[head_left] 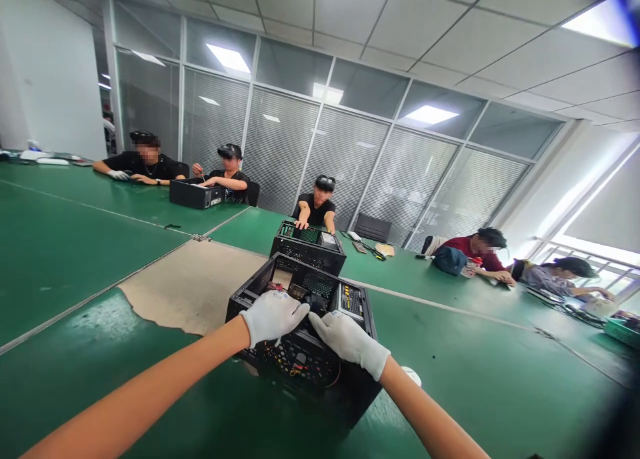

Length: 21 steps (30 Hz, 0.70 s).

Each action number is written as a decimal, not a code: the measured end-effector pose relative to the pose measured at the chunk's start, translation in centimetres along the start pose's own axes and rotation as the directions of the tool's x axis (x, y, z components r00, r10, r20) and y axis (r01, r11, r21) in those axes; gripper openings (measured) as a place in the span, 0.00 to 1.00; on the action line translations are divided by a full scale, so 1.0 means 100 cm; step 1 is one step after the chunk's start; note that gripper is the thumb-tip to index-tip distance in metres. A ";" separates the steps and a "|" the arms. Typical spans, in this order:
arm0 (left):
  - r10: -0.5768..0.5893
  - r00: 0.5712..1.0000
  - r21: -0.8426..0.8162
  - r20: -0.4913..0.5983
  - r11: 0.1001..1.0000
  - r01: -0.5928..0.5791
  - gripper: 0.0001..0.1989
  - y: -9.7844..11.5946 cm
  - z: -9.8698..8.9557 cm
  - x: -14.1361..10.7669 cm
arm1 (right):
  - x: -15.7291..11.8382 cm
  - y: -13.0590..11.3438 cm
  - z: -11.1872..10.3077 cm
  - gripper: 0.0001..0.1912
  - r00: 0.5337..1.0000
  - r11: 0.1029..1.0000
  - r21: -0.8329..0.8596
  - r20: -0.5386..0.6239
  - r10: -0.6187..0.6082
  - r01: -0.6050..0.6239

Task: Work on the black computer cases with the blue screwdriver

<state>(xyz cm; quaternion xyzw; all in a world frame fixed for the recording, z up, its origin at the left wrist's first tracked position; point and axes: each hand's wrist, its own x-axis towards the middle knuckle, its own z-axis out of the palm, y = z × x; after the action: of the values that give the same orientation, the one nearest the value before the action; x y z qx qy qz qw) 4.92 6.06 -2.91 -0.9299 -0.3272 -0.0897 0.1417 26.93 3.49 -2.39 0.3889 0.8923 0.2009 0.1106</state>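
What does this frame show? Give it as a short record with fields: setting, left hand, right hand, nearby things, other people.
setting: long green table in an office with glass walls
left hand: left hand, white glove, resting on the rim of the open black computer case
right hand: right hand, white glove, on the same case's top edge
nearby things: second black case behind it; bare patch in the table cover
other people: five seated along the far side

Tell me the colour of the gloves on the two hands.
White gloves, seen in the head view, resting on the black computer case.
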 end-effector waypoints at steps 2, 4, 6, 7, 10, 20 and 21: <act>-0.003 0.999 -0.015 -0.044 1.000 0.002 0.17 -0.002 0.004 0.000 | -0.003 -0.003 0.002 0.18 0.997 0.998 -0.006 -0.034 0.063 -0.063; -0.018 0.997 -0.027 -0.071 1.000 0.016 0.16 -0.010 0.006 -0.006 | -0.009 -0.013 0.005 0.19 0.988 0.991 -0.029 -0.084 0.126 -0.129; -0.037 0.998 -0.038 -0.042 0.999 0.036 0.15 -0.023 0.005 -0.014 | -0.015 -0.027 0.009 0.22 0.974 0.982 -0.062 -0.154 0.166 -0.177; -0.047 0.999 -0.043 -0.013 0.998 0.047 0.15 -0.031 0.004 -0.017 | -0.016 -0.035 0.011 0.24 0.967 0.977 -0.080 -0.183 0.179 -0.197; -0.129 0.988 -0.076 0.079 0.988 0.135 0.16 -0.054 -0.007 -0.013 | -0.012 -0.045 0.011 0.25 0.953 0.963 -0.104 -0.204 0.226 -0.251; -0.173 0.971 -0.223 0.163 0.953 0.207 0.27 0.012 -0.027 0.014 | -0.059 0.015 -0.006 0.27 0.980 0.977 0.142 0.140 0.140 -0.160; -0.121 0.967 -0.245 0.226 0.953 0.176 0.26 0.019 -0.023 0.010 | -0.066 0.015 -0.005 0.25 0.981 0.964 0.226 0.166 0.102 -0.138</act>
<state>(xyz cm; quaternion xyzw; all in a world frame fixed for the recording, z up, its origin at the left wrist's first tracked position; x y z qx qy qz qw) 6.68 4.46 -0.86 -0.9173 -0.3948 -0.0448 -0.0252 32.24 -0.59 -1.02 0.4671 0.8734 0.0693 0.1194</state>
